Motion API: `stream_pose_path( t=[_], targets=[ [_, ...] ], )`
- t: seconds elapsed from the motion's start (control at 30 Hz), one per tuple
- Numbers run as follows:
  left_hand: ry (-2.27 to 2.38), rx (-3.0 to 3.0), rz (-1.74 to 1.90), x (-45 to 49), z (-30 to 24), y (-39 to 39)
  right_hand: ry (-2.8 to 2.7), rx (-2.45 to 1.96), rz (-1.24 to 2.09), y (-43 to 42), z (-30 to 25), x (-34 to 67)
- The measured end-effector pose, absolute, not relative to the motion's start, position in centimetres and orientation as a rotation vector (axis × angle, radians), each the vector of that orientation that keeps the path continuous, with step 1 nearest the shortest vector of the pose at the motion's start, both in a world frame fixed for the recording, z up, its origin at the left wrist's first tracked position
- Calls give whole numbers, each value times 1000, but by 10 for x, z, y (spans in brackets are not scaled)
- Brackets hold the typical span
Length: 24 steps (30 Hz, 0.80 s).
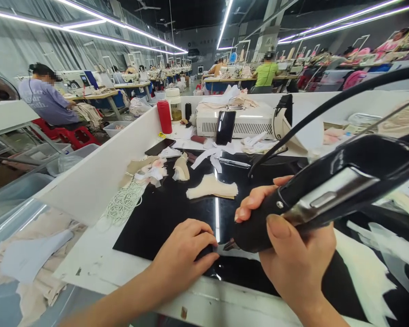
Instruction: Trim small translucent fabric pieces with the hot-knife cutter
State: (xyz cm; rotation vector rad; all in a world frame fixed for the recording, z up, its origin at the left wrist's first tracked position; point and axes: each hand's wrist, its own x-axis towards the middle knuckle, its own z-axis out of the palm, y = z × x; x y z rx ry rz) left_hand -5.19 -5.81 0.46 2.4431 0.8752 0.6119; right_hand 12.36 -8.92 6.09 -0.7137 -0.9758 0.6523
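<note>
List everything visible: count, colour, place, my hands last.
Bench: one, white, foreground
Mat: one, black, on bench
Tool: one, black and silver, over mat
Strip: one, whitish, beneath tool
Cut pieces: several, cream, on mat
Cord: one tangle, green, mat's left
Phones: two, black, far side
Vented machine: one, white, bench's back
Canister: one, red, bench's far left
Fabric: one pile, beige, left
Workers: several, mixed clothing, background
Left hand: one, bare, near tool tip
Right hand: one, bare, gripping tool
</note>
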Motion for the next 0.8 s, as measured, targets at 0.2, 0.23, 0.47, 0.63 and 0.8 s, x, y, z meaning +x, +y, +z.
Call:
stream_pose_path(
  t=[0.2, 0.23, 0.47, 0.63, 0.8],
  targets=[
    [885, 2393, 638, -52, 3, -58, -987, -724, 642, -86, 57, 122],
    [886, 2389, 648, -52, 2, -58, -983, -726, 641, -86, 57, 121],
    [885, 2382, 649, -52, -2, -59, -979, -735, 634, -84, 56, 116],
    [893, 2357, 654, -52, 1, -59, -959, -750, 624, -81, 57, 114],
    [897, 2363, 668, -52, 0, -61, -961, -758, 605, -84, 57, 117]
  ],
)
